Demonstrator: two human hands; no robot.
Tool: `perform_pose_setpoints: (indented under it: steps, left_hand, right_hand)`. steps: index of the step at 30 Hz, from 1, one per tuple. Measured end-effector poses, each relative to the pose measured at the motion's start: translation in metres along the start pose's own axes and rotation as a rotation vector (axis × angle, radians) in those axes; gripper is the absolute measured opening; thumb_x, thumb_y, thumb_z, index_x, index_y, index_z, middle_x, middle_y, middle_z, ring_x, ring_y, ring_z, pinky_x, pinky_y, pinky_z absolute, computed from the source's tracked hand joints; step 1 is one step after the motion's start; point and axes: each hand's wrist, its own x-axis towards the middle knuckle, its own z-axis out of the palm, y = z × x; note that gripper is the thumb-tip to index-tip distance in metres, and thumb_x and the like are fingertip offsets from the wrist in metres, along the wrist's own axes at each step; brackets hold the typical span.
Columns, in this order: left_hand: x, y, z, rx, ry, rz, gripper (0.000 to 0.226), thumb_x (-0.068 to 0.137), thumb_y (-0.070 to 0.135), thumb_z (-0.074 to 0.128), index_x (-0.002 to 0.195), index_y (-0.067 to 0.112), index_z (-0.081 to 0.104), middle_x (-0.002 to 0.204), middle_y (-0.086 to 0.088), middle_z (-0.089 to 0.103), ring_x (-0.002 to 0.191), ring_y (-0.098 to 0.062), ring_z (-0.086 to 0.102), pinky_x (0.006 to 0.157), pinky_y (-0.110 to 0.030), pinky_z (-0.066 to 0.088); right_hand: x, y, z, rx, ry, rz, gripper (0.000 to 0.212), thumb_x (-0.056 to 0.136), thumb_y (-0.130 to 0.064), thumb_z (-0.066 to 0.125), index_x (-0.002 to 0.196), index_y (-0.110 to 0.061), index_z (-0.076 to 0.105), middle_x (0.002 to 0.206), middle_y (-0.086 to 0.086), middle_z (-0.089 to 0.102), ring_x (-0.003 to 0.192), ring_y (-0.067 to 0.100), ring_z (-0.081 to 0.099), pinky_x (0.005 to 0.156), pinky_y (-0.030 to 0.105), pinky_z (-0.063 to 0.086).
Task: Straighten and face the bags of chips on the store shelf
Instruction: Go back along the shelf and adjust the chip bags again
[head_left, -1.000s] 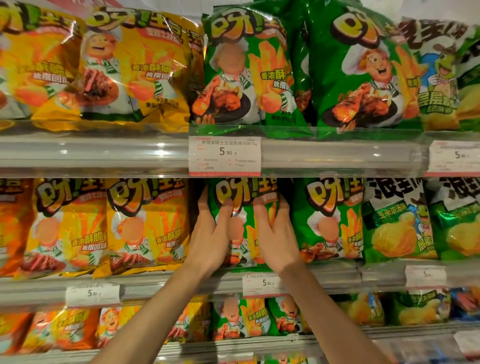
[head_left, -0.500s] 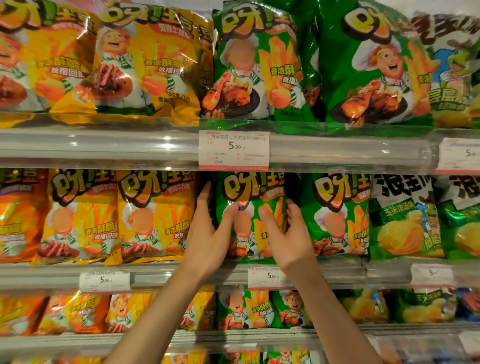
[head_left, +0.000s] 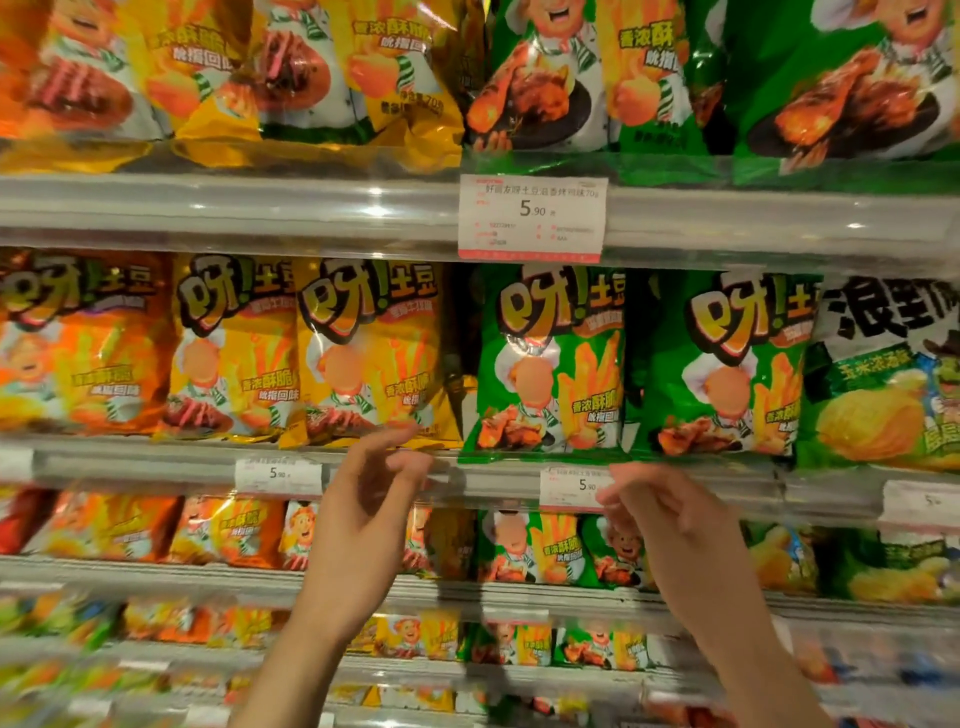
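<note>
Glossy green chip bag (head_left: 545, 364) stands upright; left hand (head_left: 363, 499), right hand (head_left: 670, 514) loose-fingered, empty.

Both hands (head_left: 363, 499) (head_left: 670, 514) empty below upright green chip bag (head_left: 550, 364).

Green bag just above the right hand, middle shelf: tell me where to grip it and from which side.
Take the green bag by its two side edges, coming straight in from the front. It stands upright, face out, with a gap on its left; the right edge presses against the next green bag, so ease fingers in there.
</note>
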Motion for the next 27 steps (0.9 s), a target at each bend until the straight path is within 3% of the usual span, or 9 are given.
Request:
perform_pose_setpoints:
  steps: [4,8,10,15,17,20,24,26,27]
  left_hand:
    - [0.006,-0.006,-0.020,-0.036,-0.003,-0.005,0.025,0.088,0.055,0.062,0.110,0.044,0.064,0.105,0.012,0.075,0.099,-0.006,0.069,0.083,-0.035,0.055]
    - [0.023,-0.008,-0.053,-0.089,-0.041,0.009,0.018,0.094,0.044,0.066,0.110,0.036,0.066,0.109,0.008,0.074,0.098,-0.013,0.070,0.087,-0.043,0.055]
    - [0.032,-0.008,-0.071,-0.116,-0.059,0.009,0.012,0.096,0.037,0.065,0.108,0.036,0.066,0.106,0.009,0.074,0.101,-0.008,0.069,0.087,-0.035,0.052]
    - [0.051,-0.010,-0.101,-0.110,-0.055,0.066,0.016,0.099,0.022,0.061,0.113,0.030,0.064,0.098,0.012,0.070,0.092,-0.005,0.068,0.079,-0.019,0.053]
    - [0.057,-0.009,-0.108,-0.103,-0.039,0.084,0.021,0.097,0.024,0.063,0.117,0.028,0.063,0.099,0.013,0.070,0.093,-0.004,0.066,0.078,-0.014,0.051]
    - [0.066,-0.008,-0.110,0.024,-0.057,0.132,0.038,0.094,0.043,0.067,0.130,0.038,0.056,0.127,0.017,0.061,0.118,0.002,0.055,0.099,-0.021,0.045]
    - [0.074,-0.002,-0.097,0.051,-0.109,0.128,0.057,0.091,0.048,0.058,0.141,0.052,0.032,0.160,0.016,0.031,0.148,-0.002,0.027,0.121,-0.041,0.029]
    - [0.079,-0.001,-0.088,0.095,-0.104,0.118,0.067,0.097,0.046,0.059,0.153,0.046,0.022,0.165,0.019,0.019,0.151,0.000,0.017,0.124,-0.042,0.023]
    - [0.081,0.000,-0.084,0.111,-0.095,0.108,0.071,0.099,0.046,0.057,0.157,0.041,0.017,0.165,0.020,0.015,0.151,0.001,0.013,0.125,-0.041,0.021]
  right_hand:
    - [-0.011,-0.003,0.013,0.071,0.060,0.055,0.019,0.090,-0.037,0.061,0.097,-0.023,0.072,0.086,-0.006,0.077,0.080,0.009,0.072,0.073,0.018,0.055]
    - [-0.017,-0.016,0.043,0.078,0.119,0.069,0.017,0.092,-0.033,0.060,0.097,-0.023,0.073,0.086,-0.006,0.077,0.083,0.010,0.072,0.077,0.027,0.058]
    - [-0.018,-0.024,0.063,0.084,0.127,0.068,0.021,0.090,-0.036,0.060,0.099,-0.022,0.073,0.087,-0.005,0.077,0.085,0.011,0.073,0.079,0.029,0.058]
    - [-0.017,-0.046,0.111,0.120,0.169,0.022,0.025,0.085,-0.040,0.060,0.098,-0.023,0.073,0.084,-0.006,0.077,0.081,0.006,0.072,0.071,0.012,0.053]
    - [-0.014,-0.051,0.128,0.091,0.154,0.002,0.022,0.089,-0.038,0.059,0.099,-0.023,0.073,0.084,-0.008,0.077,0.081,0.005,0.071,0.071,0.014,0.054]
    - [-0.003,-0.059,0.149,0.087,0.113,-0.009,0.014,0.096,-0.027,0.060,0.103,-0.023,0.071,0.090,-0.007,0.077,0.090,0.009,0.072,0.079,0.027,0.059]
    - [0.024,-0.073,0.169,-0.027,0.126,-0.125,0.017,0.100,-0.025,0.058,0.113,-0.025,0.069,0.103,-0.018,0.072,0.100,-0.008,0.064,0.083,0.006,0.045]
    - [0.042,-0.079,0.180,-0.066,0.107,-0.112,0.036,0.103,-0.031,0.051,0.137,-0.022,0.054,0.127,-0.020,0.060,0.114,-0.014,0.054,0.091,0.002,0.036]
    - [0.051,-0.083,0.186,-0.053,0.080,-0.060,0.046,0.104,-0.036,0.047,0.148,-0.022,0.042,0.139,-0.017,0.052,0.124,-0.009,0.048,0.097,0.007,0.032]
